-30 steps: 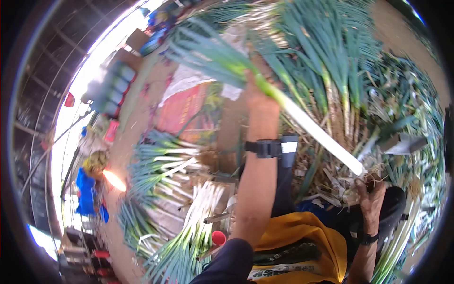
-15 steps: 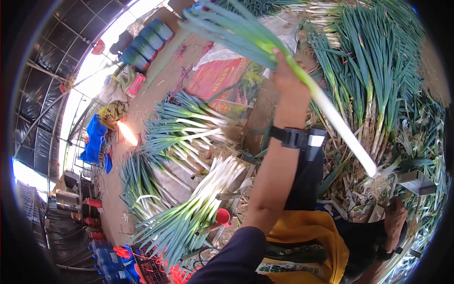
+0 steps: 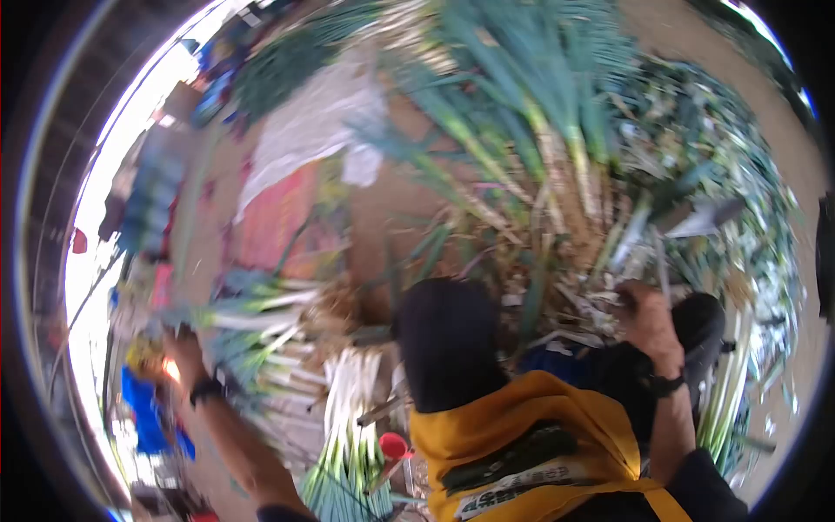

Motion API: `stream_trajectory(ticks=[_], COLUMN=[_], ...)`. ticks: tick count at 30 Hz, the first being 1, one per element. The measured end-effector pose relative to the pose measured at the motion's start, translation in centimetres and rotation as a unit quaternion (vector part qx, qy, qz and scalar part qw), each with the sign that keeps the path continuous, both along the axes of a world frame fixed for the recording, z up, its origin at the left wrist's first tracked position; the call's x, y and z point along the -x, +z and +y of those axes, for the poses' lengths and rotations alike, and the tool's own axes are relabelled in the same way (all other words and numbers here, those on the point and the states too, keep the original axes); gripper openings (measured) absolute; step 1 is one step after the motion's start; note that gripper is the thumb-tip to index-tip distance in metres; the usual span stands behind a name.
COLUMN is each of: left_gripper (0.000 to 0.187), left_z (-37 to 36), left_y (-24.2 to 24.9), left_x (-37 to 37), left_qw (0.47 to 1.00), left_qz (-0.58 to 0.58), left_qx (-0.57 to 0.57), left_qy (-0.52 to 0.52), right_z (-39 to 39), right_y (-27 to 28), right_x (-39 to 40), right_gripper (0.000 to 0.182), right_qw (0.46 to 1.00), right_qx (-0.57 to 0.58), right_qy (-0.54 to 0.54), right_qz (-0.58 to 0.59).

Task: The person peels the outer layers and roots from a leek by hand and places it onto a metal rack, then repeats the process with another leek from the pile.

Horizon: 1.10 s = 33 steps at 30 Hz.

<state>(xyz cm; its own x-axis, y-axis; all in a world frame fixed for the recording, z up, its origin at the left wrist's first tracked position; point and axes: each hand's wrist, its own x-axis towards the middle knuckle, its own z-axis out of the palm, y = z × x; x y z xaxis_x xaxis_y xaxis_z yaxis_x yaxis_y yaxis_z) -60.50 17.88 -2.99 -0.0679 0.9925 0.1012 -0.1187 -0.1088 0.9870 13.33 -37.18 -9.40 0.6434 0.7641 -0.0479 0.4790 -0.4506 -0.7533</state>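
My left hand, blurred by motion and with a dark strap at its wrist, is at the far left. Its fingers close on the leafy end of a leek, whose pale stalk points right over a pile of leeks. On the right, my right hand is closed round the thin handle of a tool with a flat grey metal blade. Leaf scraps lie beside that hand. Beyond it leans a large bunch of untrimmed leeks with roots toward me.
White-stalked leeks lie near a red cup-like piece. A white sheet and a red printed sack cover part of the ground. Cut leaves heap at the right. Blue cloth is at the far left.
My left hand has swung from upper centre down to the far left with the leek. The view has turned right. My right hand and the bladed tool show higher in view.
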Motion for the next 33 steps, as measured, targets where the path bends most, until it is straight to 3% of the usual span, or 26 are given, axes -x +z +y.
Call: stream_trajectory(ticks=[1, 2, 3, 4, 5, 7, 8, 9, 11, 14, 16, 18, 19, 21, 23, 25, 27, 29, 31, 32, 33], left_gripper=[0.057, 0.052, 0.047, 0.04, 0.035, 0.032, 0.032, 0.033, 0.037, 0.043, 0.044, 0.041, 0.041, 0.038, 0.035, 0.032, 0.031, 0.03, 0.029, 0.028, 0.028], left_z=[-1.9, -5.4, -2.9, -2.9, -4.2, -6.9, -6.7, -6.6, -13.4, -16.5, -17.9, -19.7, -20.5, -21.6, -22.4, -24.2, -23.5, -23.1, -22.7, -23.4, -23.1], left_y=[-0.9, 0.9, -3.1, -4.4, -5.3, -4.0, -3.8, -3.5, 2.9, 5.2, 5.0, 4.5, 4.0, 2.5, 1.6, 2.5, 2.1, 1.5, 1.6, 1.9, 1.7], left_x=[-2.9, -10.1, -7.5, -10.4, -13.9, -23.9, -27.7, -31.6, -43.2, -52.5, -56.8, -60.6, -61.9, -63.5, -63.6, -64.0, -63.9, -64.3, -64.8, -65.8, -66.1], left_qw=[0.999, 0.975, 0.976, 0.952, 0.89, 0.886, 0.864, 0.84, 0.933, 0.888, 0.856, 0.794, 0.793, 0.827, 0.826, 0.885, 0.885, 0.886, 0.892, 0.908, 0.909], left_qz=[0.011, -0.135, -0.183, -0.182, -0.176, -0.203, -0.233, -0.262, -0.192, -0.21, -0.229, -0.254, -0.254, -0.215, -0.199, -0.138, -0.147, -0.157, -0.155, -0.162, -0.156], left_qx=[0.01, 0.119, 0.117, 0.118, 0.108, 0.155, 0.156, 0.157, 0.187, 0.162, 0.152, 0.174, 0.178, 0.215, 0.236, 0.222, 0.213, 0.207, 0.194, 0.229, 0.232], left_qy=[0.047, 0.13, -0.013, -0.216, -0.406, -0.388, -0.419, -0.449, -0.241, -0.375, -0.439, -0.524, -0.525, -0.472, -0.471, -0.386, -0.387, -0.383, -0.377, -0.313, -0.31], right_z=[0.0, 0.5, 0.8, 1.2, 1.6, 2.9, 3.7, 4.6, 6.2, 8.1, 9.2, 9.4, 9.3, 9.6, 9.9, 10.2, 9.6, 10.0, 12.2, 13.5, 15.0], right_y=[-0.6, 0.5, 0.0, -0.8, -1.4, -2.3, -2.3, -2.3, -3.4, -7.8, -11.1, -18.1, -20.3, -21.8, -24.2, -26.7, -35.2, -41.2, -37.6, -41.7, -35.1], right_x=[-0.2, 0.3, 0.3, 0.0, -0.2, -0.8, -1.4, -2.1, -3.8, -7.5, -10.1, -13.4, -14.6, -16.6, -18.7, -20.8, -24.3, -26.9, -27.3, -28.8, -26.4], right_gripper=[0.03, 0.03, 0.029, 0.026, 0.026, 0.023, 0.023, 0.024, 0.025, 0.024, 0.025, 0.021, 0.017, 0.019, 0.023, 0.022, 0.023, 0.021, 0.01, 0.017, 0.031], right_qw=[0.997, 0.994, 0.994, 0.991, 0.992, 0.971, 0.971, 0.973, 0.974, 0.982, 0.988, 0.995, 0.996, 0.995, 0.975, 0.972, 0.978, 0.982, 0.975, 0.966, 0.981], right_qx=[0.001, 0.022, 0.023, 0.032, 0.037, 0.028, 0.029, 0.058, 0.088, 0.089, 0.107, 0.092, 0.076, 0.092, 0.13, 0.162, 0.115, 0.1, -0.006, -0.025, 0.07], right_qy=[0.049, 0.073, 0.089, 0.115, 0.106, 0.206, 0.203, 0.209, 0.208, 0.162, 0.066, 0.026, -0.011, -0.041, -0.141, -0.149, -0.137, -0.147, -0.152, -0.191, -0.175], right_qz=[-0.058, -0.084, -0.065, -0.059, -0.064, -0.121, -0.124, -0.074, -0.023, 0.036, 0.086, 0.024, -0.038, 0.005, 0.114, 0.08, -0.104, -0.07, 0.161, 0.171, 0.041])
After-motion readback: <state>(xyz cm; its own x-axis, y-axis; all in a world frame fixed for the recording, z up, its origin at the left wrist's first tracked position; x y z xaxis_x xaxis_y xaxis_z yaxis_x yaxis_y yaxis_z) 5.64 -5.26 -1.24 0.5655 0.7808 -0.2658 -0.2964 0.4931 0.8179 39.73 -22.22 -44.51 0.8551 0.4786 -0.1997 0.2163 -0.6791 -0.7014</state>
